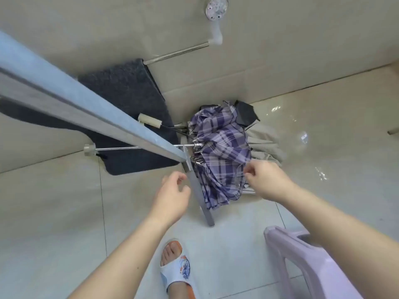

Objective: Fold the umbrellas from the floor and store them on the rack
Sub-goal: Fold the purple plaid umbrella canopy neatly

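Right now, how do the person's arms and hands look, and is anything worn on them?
Both forearms are bare, with no sleeves in view. The left hand and right hand wear no gloves, and no rings, watch or bracelet are visible. Fingernails look short and unpainted.

Umbrella (220,152) right of mat (127,108)

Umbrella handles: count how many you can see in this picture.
2: a cream handle over the dark mat, and a beige handle on the extended shaft left of the rack pole. Others may be hidden.
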